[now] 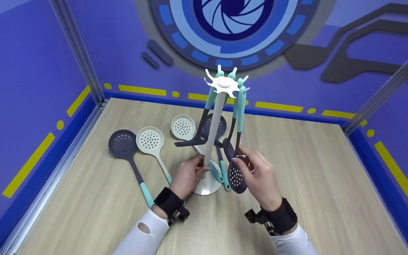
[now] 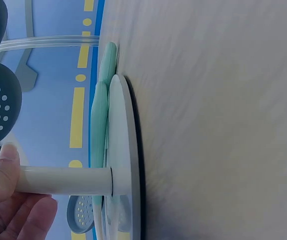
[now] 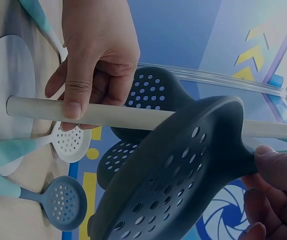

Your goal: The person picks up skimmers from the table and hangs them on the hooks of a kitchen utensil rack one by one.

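A white utensil stand (image 1: 215, 127) stands upright, a hooked ring (image 1: 224, 83) on top and a round base (image 2: 121, 115) below. My left hand (image 1: 186, 176) grips its pole low down, thumb and fingers around it in the left wrist view. My right hand (image 1: 260, 177) pinches the neck of a dark slotted spoon (image 3: 168, 180) on the stand's right side; its teal handle (image 1: 241, 109) reaches up to the ring. Other dark utensils with teal handles hang around the pole, one with a flat angled blade (image 1: 190, 142).
On the wooden table (image 1: 317, 184) lie a dark skimmer (image 1: 122, 143) and a white skimmer (image 1: 150, 140) at the left. Behind the stand are another white skimmer (image 1: 182, 126) and a dark skimmer (image 3: 65, 202), their handles reaching to the base. Blue panels (image 1: 23, 88) enclose the table.
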The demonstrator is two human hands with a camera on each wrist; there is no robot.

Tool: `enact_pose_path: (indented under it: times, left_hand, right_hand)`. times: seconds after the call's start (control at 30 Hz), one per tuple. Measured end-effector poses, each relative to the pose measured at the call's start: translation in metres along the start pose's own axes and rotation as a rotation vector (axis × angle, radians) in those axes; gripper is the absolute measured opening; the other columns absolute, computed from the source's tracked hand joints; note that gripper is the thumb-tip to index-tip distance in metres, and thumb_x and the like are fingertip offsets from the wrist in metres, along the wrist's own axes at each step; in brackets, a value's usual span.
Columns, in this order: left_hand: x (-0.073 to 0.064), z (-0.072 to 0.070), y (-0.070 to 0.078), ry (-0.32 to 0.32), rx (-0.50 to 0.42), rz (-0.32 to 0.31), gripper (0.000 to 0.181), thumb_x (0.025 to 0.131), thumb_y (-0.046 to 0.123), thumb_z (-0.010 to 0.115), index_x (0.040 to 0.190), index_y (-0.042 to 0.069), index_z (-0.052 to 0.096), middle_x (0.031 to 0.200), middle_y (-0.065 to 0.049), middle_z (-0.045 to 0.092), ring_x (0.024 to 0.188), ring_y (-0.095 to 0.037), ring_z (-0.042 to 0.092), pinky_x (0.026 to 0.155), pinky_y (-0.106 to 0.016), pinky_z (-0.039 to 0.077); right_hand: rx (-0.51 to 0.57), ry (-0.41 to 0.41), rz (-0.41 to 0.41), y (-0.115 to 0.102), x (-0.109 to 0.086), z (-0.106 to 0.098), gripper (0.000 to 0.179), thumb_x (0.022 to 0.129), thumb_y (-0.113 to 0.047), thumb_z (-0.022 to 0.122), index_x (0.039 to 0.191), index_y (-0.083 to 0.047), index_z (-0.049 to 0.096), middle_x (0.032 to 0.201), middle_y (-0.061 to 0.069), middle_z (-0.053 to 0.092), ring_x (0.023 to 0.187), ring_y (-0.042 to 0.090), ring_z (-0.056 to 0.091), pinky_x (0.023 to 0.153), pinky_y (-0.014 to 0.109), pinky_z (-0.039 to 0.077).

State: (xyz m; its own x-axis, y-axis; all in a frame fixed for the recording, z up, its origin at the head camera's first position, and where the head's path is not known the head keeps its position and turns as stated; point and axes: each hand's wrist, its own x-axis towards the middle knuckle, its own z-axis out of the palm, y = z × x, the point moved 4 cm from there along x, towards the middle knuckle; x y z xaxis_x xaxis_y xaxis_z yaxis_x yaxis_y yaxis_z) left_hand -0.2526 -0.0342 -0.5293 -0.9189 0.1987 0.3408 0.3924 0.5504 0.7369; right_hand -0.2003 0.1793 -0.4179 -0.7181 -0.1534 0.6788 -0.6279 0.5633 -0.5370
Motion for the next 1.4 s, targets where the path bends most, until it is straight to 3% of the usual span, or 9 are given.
enact_pose_path:
  times: [0.37, 0.63, 0.83, 1.13, 1.4]
  left_hand:
    - [-0.0002, 0.0007, -0.0021, -0.004, -0.002, 0.001, 0.028, 0.097, 0.034, 0.072, 0.117, 0.015, 0.07, 0.104, -0.001, 0.078, 0.092, -0.012, 0.075, 0.077, -0.024, 0.062]
    - [-0.0018, 0.0017, -0.0005, 0.023, 0.071, 0.014, 0.026, 0.096, 0.033, 0.074, 0.115, 0.015, 0.069, 0.105, -0.003, 0.078, 0.096, -0.016, 0.076, 0.078, -0.03, 0.063]
    - [-0.0011, 0.0026, -0.0004, 0.032, 0.076, 0.016, 0.024, 0.094, 0.027, 0.078, 0.113, 0.015, 0.07, 0.103, -0.001, 0.078, 0.093, -0.014, 0.075, 0.077, -0.03, 0.063]
    - [-0.0003, 0.0025, -0.0012, 0.025, 0.054, 0.004, 0.024, 0.095, 0.028, 0.077, 0.115, 0.015, 0.069, 0.105, -0.002, 0.078, 0.095, -0.015, 0.075, 0.079, -0.029, 0.063]
    - [-0.0004, 0.0026, -0.0027, 0.011, 0.039, -0.008, 0.026, 0.096, 0.028, 0.076, 0.117, 0.014, 0.069, 0.107, -0.003, 0.078, 0.098, -0.015, 0.075, 0.08, -0.029, 0.063]
  right_hand:
    - [-0.009, -0.022, -0.015, 0.0003, -0.0006, 0.0035, 0.04, 0.094, -0.006, 0.078, 0.134, -0.01, 0.069, 0.109, 0.003, 0.073, 0.078, 0.007, 0.058, 0.06, 0.017, 0.05]
    - [-0.018, -0.038, -0.037, 0.002, -0.002, 0.0065, 0.043, 0.093, -0.004, 0.078, 0.135, -0.007, 0.068, 0.104, 0.002, 0.071, 0.079, 0.006, 0.059, 0.058, 0.028, 0.054]
    - [-0.029, -0.042, -0.028, 0.003, -0.0029, 0.0064, 0.044, 0.093, -0.005, 0.078, 0.136, -0.007, 0.068, 0.103, 0.003, 0.071, 0.081, 0.007, 0.06, 0.061, 0.021, 0.052]
    - [-0.044, -0.043, -0.015, 0.0043, -0.0021, 0.0069, 0.043, 0.094, -0.006, 0.078, 0.136, -0.007, 0.068, 0.105, 0.004, 0.071, 0.08, 0.007, 0.059, 0.06, 0.026, 0.055]
    - [-0.044, -0.051, 0.0, 0.0054, -0.003, 0.0074, 0.042, 0.095, -0.008, 0.078, 0.136, -0.007, 0.068, 0.106, 0.003, 0.071, 0.081, 0.006, 0.059, 0.061, 0.02, 0.051]
